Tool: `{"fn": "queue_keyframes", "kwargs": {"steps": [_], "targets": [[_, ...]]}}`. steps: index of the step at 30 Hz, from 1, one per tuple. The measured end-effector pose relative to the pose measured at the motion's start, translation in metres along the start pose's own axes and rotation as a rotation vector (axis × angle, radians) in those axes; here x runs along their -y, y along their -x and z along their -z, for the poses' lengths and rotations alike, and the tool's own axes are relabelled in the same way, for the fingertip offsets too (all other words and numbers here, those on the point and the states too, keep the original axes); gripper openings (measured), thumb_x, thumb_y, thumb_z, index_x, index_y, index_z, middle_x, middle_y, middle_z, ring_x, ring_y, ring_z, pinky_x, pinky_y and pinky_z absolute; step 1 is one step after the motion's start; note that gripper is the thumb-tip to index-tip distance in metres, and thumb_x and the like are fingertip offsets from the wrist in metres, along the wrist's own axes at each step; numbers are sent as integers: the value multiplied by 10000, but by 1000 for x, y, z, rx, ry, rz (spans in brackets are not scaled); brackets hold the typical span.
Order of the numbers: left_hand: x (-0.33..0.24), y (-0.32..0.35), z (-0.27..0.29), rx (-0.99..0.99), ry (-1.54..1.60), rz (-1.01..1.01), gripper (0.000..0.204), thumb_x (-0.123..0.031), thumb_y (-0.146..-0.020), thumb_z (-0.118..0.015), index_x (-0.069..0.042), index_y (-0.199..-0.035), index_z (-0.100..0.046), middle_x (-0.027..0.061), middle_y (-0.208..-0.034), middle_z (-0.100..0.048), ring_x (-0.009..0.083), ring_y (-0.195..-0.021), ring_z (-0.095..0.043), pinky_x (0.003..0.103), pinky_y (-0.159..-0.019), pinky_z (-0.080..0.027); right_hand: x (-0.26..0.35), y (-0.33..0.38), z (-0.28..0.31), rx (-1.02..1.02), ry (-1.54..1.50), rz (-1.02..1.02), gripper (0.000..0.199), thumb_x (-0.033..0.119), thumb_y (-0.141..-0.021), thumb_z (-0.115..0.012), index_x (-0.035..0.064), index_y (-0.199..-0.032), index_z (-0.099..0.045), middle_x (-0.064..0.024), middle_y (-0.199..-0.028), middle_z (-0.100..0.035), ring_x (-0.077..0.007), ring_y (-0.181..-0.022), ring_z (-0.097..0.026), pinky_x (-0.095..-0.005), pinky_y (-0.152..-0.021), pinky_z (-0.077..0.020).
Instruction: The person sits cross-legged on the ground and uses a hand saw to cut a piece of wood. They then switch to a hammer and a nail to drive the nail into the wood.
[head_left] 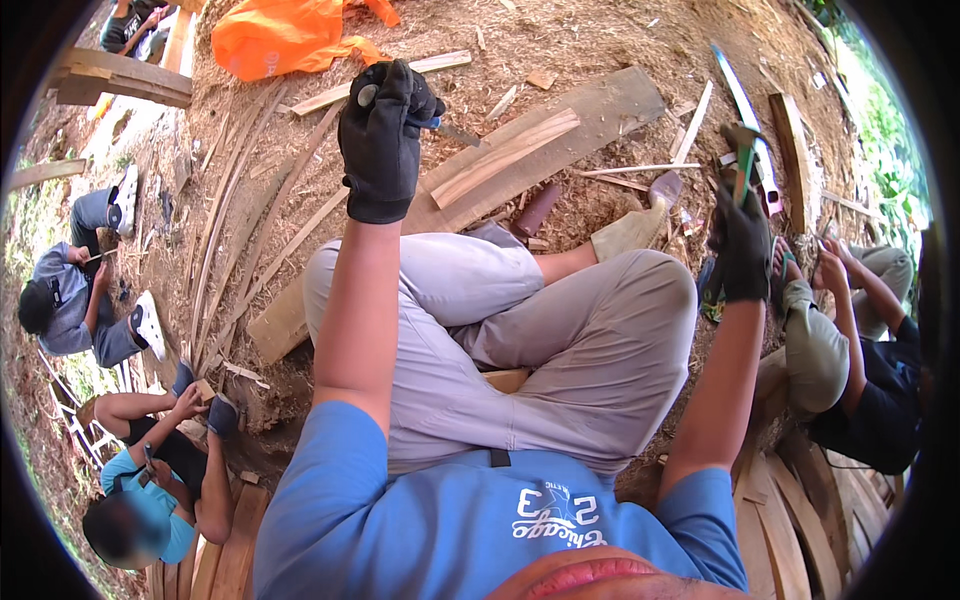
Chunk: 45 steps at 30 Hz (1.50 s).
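My left hand, in a black glove, is closed around a chisel with a blue handle, raised above the wood. Its round butt end shows at the fist, and its narrow metal blade points right. In my right hand, also black-gloved, is a hammer, its green and orange handle upright and its head at the top. Beyond my crossed legs lies a wide plank with a shorter, paler strip of wood on it. Neither tool appears to touch the wood.
A handsaw lies at the far right beside a thick board. An orange bag is at the far left. Long thin strips and shavings cover the ground. Seated people work close by on both sides, one near my right arm.
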<state>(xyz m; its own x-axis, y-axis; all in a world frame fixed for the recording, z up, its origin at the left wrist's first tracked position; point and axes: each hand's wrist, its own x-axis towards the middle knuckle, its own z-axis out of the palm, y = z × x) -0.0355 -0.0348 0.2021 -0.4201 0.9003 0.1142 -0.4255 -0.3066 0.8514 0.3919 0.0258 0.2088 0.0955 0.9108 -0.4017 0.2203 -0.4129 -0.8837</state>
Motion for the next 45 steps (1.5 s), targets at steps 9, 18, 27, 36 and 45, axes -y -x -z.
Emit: {"fn": "queue_keyframes", "kwargs": {"steps": [9,18,27,36,45], "targets": [[22,3,29,-54,-104,101,407,-380,-1118,-523,-125,-805,-469,-25,-670,-322,130,-610,-313,342,-640,-354,-49,-115,-186,94,138,-194,390,336,-875,-822,66,-1147,-751,-6,-751,-625,-115,-587,-564,-295,-521,-455],[46,-15,41,-56,-140,40,419,-431,-1103,-520,-130,-815,-472,-24,-679,-330,143,-631,-337,366,-685,-384,-71,-140,-193,162,682,71,498,445,-855,-794,98,-1212,-780,-145,-1097,-790,-284,-1064,-744,-407,-960,-539],[64,-18,41,-6,-116,93,403,-370,-1111,-539,-131,-792,-479,-29,-671,-299,135,-611,-303,356,-635,-337,-80,-151,-190,176,617,14,425,408,-843,-808,117,-1153,-806,-69,-885,-760,-190,-839,-711,-379,-808,-549],[66,-16,39,-22,-103,147,414,-383,-1109,-550,-127,-790,-485,-27,-669,-298,140,-610,-303,355,-639,-343,-73,-141,-195,174,665,77,412,407,-836,-819,113,-1125,-812,-83,-896,-776,-200,-843,-723,-380,-828,-561],[65,-17,40,-5,-108,121,431,-411,-1105,-543,-132,-784,-475,-26,-673,-303,140,-614,-311,352,-640,-339,-78,-147,-193,206,631,7,423,428,-837,-819,111,-1117,-810,-81,-852,-758,-187,-804,-707,-377,-794,-555]]}}
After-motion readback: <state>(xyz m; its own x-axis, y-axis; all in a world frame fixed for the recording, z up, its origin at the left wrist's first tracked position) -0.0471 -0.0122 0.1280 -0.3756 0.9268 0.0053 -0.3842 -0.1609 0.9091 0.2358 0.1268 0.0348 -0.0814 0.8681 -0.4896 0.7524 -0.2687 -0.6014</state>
